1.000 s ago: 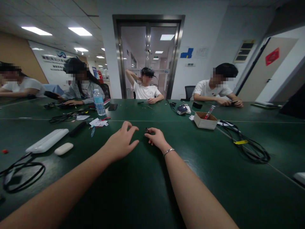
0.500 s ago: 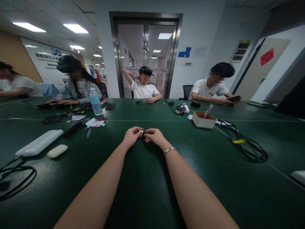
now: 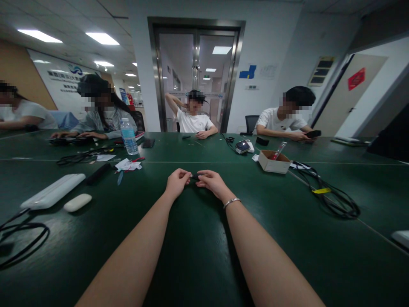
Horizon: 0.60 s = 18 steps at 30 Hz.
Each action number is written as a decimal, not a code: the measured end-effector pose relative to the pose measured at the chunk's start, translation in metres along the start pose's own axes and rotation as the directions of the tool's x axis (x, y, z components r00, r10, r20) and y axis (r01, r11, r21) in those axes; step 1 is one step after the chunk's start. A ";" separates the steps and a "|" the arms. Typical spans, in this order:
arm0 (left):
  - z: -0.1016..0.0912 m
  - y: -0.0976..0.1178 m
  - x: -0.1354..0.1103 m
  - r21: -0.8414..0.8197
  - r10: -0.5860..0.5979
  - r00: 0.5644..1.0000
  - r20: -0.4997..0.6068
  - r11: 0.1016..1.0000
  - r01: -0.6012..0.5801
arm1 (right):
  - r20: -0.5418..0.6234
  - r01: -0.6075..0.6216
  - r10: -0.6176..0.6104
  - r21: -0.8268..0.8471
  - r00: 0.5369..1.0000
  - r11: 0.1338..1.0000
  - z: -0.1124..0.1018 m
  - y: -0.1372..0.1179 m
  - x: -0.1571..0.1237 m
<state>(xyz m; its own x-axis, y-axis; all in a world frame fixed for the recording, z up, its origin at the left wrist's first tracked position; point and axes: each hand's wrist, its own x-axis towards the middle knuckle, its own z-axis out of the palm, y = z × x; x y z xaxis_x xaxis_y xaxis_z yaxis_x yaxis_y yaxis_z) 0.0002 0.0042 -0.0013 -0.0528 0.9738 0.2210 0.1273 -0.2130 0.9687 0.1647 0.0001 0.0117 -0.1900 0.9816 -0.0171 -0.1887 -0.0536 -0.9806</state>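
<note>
Both my hands meet over the dark green table point(image 3: 198, 256), fingertips pinched together on a small dark object point(image 3: 194, 176) held between them. My left hand point(image 3: 177, 182) grips its left end with curled fingers. My right hand point(image 3: 213, 183), with a silver bracelet at the wrist, pinches its right end. The object is too small to name. Both forearms stretch out from the bottom of the view.
A cardboard box point(image 3: 274, 162) and a coiled black cable point(image 3: 332, 197) lie to the right. To the left lie a white power strip point(image 3: 53, 191), a white oval case point(image 3: 77, 202), paper scraps and a water bottle point(image 3: 129, 136). Several people sit along the far side.
A second ago my left hand was open beside the right hand, which alone held the small object. The left hand has closed onto it, and both hands now pinch it together.
</note>
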 end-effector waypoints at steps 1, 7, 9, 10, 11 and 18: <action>0.000 0.001 0.000 -0.006 -0.010 1.000 -0.003 1.000 0.010 | 0.003 -0.003 0.003 0.022 1.000 1.000 0.000 -0.001 -0.001; 0.000 0.004 -0.001 -0.033 -0.058 0.998 -0.014 0.998 0.057 | 0.031 -0.011 0.008 0.118 0.999 0.993 -0.003 0.000 -0.001; 0.001 0.004 0.000 -0.030 -0.071 0.997 -0.023 0.997 0.070 | 0.037 -0.012 0.007 0.124 0.999 0.992 -0.004 0.001 0.000; 0.001 0.004 0.000 -0.030 -0.072 0.997 -0.027 0.997 0.071 | 0.041 -0.008 0.003 0.125 0.999 0.992 -0.005 0.002 0.000; 0.001 0.004 0.000 -0.028 -0.069 0.997 -0.030 0.997 0.069 | 0.046 -0.004 -0.002 0.126 0.999 0.992 -0.005 0.002 0.001; 0.000 0.003 0.000 0.013 -0.053 0.998 -0.033 0.998 0.053 | 0.073 0.005 -0.015 0.137 0.997 0.991 -0.007 0.004 0.003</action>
<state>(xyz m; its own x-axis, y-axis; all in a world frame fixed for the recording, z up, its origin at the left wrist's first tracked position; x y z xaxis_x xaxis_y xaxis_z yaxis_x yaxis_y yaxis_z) 0.0006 0.0040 0.0020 -0.0922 0.9806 0.1730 0.1370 -0.1595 0.9776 0.1705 0.0038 0.0065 -0.2566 0.9664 0.0123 -0.3199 -0.0730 -0.9446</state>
